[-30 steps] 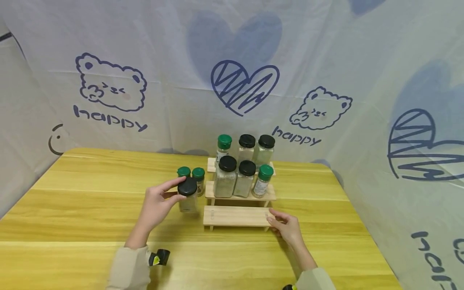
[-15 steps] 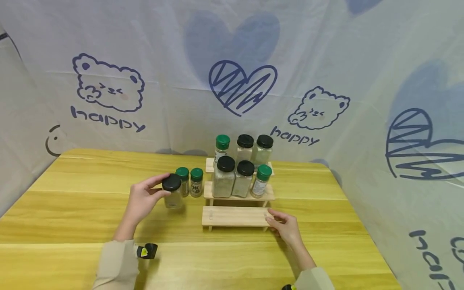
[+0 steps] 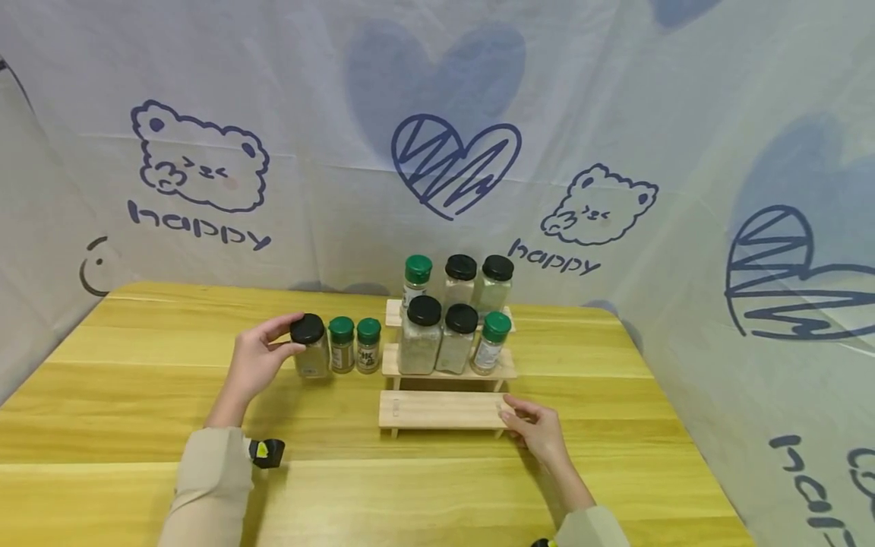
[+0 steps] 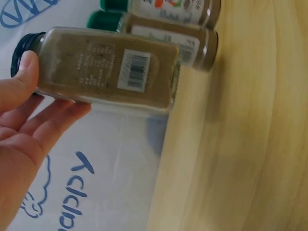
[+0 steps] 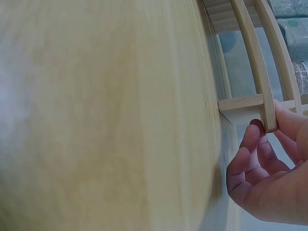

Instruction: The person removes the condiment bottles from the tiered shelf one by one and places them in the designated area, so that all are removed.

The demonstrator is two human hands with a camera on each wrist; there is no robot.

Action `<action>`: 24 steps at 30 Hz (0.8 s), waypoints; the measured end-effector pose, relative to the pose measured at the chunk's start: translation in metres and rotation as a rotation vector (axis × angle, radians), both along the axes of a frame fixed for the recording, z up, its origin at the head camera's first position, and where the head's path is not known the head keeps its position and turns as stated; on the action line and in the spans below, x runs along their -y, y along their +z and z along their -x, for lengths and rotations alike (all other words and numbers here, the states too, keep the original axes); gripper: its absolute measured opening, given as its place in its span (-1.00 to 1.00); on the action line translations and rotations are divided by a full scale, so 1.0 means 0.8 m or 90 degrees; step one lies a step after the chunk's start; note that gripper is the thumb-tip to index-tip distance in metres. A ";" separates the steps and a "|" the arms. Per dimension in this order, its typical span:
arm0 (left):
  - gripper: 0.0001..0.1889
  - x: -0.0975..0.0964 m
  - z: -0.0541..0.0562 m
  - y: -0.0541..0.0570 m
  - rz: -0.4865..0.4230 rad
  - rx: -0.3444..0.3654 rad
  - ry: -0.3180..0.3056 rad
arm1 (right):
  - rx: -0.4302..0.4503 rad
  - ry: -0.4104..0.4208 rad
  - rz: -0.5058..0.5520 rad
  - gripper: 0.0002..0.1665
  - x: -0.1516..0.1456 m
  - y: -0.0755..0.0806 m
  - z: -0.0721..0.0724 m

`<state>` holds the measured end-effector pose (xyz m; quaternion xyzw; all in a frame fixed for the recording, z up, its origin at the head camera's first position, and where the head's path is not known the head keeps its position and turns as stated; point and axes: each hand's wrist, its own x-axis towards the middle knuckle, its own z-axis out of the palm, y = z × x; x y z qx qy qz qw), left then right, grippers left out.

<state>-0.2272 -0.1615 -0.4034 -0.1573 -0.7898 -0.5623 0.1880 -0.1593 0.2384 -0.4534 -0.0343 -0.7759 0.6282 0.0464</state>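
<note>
Progress looks partial: six jars (image 3: 454,351) stand on the upper two steps of the wooden rack (image 3: 437,410); three containers are off it. Your left hand (image 3: 254,361) grips a black-capped jar (image 3: 312,358) near its lid, beside two green-capped bottles (image 3: 342,355), its placing seemingly unfinished. Your right hand (image 3: 540,433) pinches the lowest step's end.

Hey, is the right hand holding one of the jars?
No, the right hand grips the right-hand end of the lowest wooden shelf.
</note>
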 end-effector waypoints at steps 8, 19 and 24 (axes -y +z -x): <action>-0.58 0.011 0.019 -0.008 -0.002 0.020 -0.028 | 0.089 -0.057 -0.039 -0.61 0.007 0.008 0.003; -0.57 0.012 0.037 -0.016 0.042 0.049 -0.012 | 0.087 -0.064 -0.052 -0.61 0.007 0.003 0.006; -0.56 0.010 0.040 -0.018 0.048 0.056 -0.011 | 0.085 -0.063 -0.051 -0.60 0.007 0.005 0.004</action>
